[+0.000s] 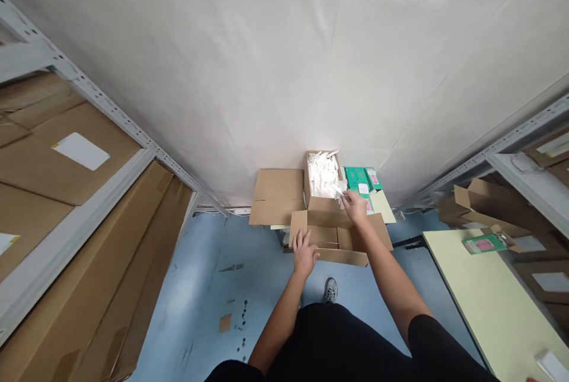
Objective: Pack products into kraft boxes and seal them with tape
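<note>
Slim white pieces (323, 173) lie heaped in a deep box (325, 203) beyond both hands, sideways between them. Well off to the left of the left hand, a metal shelf (80, 228) carries brown cartons (53, 174). A cardboard scrap (225, 323) lies on the floor, left of the left hand and nearer the body; a brown cardboard panel (280, 195) lies beyond that hand, slightly left. The left hand (304, 254) has its fingers spread against the near left corner of an open carton (342, 256), which sits mainly between the hands. The right hand (354, 207) pinches one white piece (338, 190) in its fingertips, just beside the heap. Green boxes (358, 175) stand just beyond the right hand. Well to its right, a pale yellow table (484, 293) bears a green-and-pink box (484, 244).
</note>
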### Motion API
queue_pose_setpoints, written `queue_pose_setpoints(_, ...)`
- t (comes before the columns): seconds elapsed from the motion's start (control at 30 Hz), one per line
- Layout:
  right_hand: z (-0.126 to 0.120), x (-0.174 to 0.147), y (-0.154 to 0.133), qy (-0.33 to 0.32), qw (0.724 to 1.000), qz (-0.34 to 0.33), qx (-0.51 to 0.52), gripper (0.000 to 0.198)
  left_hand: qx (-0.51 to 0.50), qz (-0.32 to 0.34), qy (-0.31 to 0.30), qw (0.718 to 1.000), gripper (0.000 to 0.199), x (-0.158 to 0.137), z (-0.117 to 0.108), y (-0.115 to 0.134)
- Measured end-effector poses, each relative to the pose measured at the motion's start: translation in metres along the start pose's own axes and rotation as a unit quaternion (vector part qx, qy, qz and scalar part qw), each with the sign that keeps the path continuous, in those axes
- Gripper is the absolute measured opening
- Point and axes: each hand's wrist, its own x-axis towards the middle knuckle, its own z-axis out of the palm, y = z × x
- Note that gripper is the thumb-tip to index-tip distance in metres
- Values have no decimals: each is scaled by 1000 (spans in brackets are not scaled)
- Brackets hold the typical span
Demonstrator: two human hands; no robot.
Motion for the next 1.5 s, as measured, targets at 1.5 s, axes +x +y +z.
queue_pose_setpoints(1.5,-369,-433,356,276,875,391,-74,61,33,463,-270,844,6,68,321,476)
